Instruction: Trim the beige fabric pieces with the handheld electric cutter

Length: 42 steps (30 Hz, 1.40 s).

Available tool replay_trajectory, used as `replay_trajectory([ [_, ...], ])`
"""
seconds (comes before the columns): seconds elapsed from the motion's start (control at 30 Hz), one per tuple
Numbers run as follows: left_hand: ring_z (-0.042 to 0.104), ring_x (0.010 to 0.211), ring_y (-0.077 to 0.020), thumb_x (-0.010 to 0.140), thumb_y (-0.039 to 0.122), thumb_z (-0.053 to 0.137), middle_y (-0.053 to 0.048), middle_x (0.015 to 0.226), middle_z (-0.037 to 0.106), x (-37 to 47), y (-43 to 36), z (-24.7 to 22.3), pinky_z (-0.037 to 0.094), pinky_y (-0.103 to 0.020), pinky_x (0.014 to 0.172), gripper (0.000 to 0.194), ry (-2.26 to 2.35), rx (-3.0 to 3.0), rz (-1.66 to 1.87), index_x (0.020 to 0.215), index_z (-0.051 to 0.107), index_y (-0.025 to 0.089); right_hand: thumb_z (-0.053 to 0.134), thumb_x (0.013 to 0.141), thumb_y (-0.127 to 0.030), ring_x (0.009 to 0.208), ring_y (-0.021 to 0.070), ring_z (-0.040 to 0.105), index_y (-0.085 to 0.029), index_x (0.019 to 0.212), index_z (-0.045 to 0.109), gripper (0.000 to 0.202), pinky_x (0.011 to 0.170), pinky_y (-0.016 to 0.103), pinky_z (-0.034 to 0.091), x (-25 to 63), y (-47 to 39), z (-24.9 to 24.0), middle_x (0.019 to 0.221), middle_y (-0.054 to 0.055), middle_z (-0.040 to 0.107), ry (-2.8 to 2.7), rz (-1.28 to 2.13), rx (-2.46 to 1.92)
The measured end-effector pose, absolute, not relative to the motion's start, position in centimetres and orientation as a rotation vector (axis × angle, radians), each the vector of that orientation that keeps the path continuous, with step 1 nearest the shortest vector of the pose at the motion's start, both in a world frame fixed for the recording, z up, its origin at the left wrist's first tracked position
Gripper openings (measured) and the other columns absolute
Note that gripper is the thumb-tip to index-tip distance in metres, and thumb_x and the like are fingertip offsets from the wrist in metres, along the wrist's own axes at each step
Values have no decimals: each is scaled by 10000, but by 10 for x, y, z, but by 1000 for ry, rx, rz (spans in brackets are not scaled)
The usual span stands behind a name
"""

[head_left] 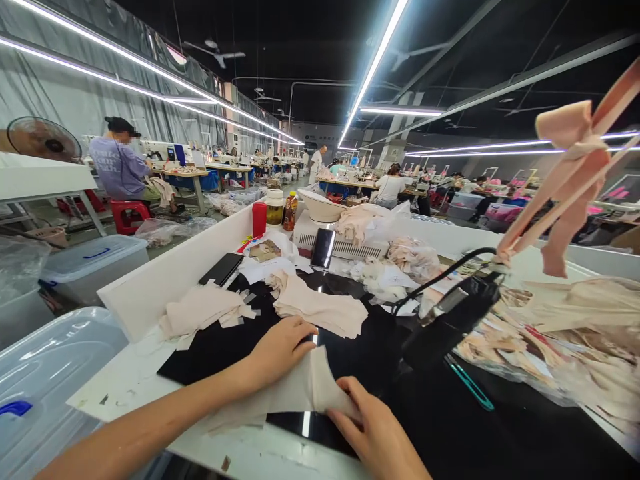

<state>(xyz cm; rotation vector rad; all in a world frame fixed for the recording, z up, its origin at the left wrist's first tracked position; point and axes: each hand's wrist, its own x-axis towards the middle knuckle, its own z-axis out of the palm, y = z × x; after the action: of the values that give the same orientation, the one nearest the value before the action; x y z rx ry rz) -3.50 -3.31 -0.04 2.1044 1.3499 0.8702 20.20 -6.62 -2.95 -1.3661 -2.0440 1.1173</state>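
Observation:
A beige fabric piece (pixel 295 390) lies at the front of the glossy black work surface (pixel 380 373). My left hand (pixel 280 350) rests on its upper left part, fingers stretched out and thumb apart. At the right end, my right hand (pixel 373 423) pinches the fabric edge between thumb and fingers. Just beyond my hands lies a stack of beige fabric pieces (pixel 323 307). Another loose pile of beige pieces (pixel 203 310) sits to the left. The fabric under my left palm and forearm is partly hidden.
A black upright device (pixel 453 320) with a cable and peach fabric strips (pixel 575 173) stands at right. Near it lie a teal-handled tool (pixel 473 383) and bagged fabric scraps (pixel 530 347). A phone (pixel 323 248) leans at the back. Lidded plastic bins (pixel 55 373) stand left. Other people work farther off.

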Motion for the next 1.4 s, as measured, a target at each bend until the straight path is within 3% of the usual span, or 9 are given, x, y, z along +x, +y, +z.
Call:
replay_trajectory([
  [0.1,600,1122,-256,1016,193,589,-76,1172,669,-24,-43,-7,458,-415,1048,189,1284,2278,798,1158,713,205,619,902,-398,704,208,642,-275,1148,649,277,685,291,496,215,-73,-37,829,10,699,-2090,938,-1455],
  [0.3,641,1097,-231,1012,243,688,-64,1210,688,-8,-70,-14,508,-359,981,160,1197,2766,536,1160,677,182,629,930,-497,869,222,735,-303,1158,714,311,805,274,580,236,-84,-37,997,38,780,-2145,915,-1412],
  [0.5,649,1122,-197,1050,264,643,-61,1214,712,8,-79,-23,479,-315,999,138,1063,2946,569,1156,675,183,648,840,-708,675,221,721,-298,972,723,437,601,292,590,299,-71,-20,849,33,778,-1829,729,-1658],
  [0.6,646,1174,-197,1069,274,615,-65,1209,731,14,-78,-31,455,-317,1021,153,1003,3015,629,1154,681,165,720,759,-727,726,245,743,-281,1157,662,600,531,300,569,322,-56,-10,923,49,786,-1684,606,-1705],
  [0.7,628,1230,-210,1074,329,621,-68,1301,715,16,-77,-35,444,-332,1024,227,1070,3030,668,1208,668,152,797,660,-723,859,291,765,-243,1274,599,804,680,369,625,318,-41,4,1061,97,777,-1529,511,-1600],
  [0.87,642,1194,-246,1062,434,632,-93,1412,665,13,-76,-39,467,-365,908,358,1201,3054,626,1280,648,150,844,710,-594,1126,319,701,-243,1275,609,705,1010,477,573,271,-26,37,1204,107,720,-1407,481,-1286],
  [0.97,650,1161,-251,1038,454,667,-89,1389,680,12,-76,-44,471,-370,850,379,1221,3021,653,1267,655,151,830,800,-496,965,264,728,-238,1395,544,709,908,474,613,239,-23,51,1147,77,702,-1261,526,-1119],
  [1.1,657,1128,-249,1037,449,670,-80,1337,707,14,-77,-49,473,-371,828,363,1210,2992,720,1224,671,138,850,824,-404,704,171,653,-240,1314,563,591,702,365,615,210,-20,52,986,23,654,-1121,467,-1002],
  [1.4,626,1234,-232,1121,439,504,-94,1359,695,18,-82,-63,481,-376,949,405,1208,3017,721,1294,657,107,858,805,-339,691,188,666,-238,1100,611,398,688,383,596,182,-6,47,865,1,682,-1135,613,-860],
])
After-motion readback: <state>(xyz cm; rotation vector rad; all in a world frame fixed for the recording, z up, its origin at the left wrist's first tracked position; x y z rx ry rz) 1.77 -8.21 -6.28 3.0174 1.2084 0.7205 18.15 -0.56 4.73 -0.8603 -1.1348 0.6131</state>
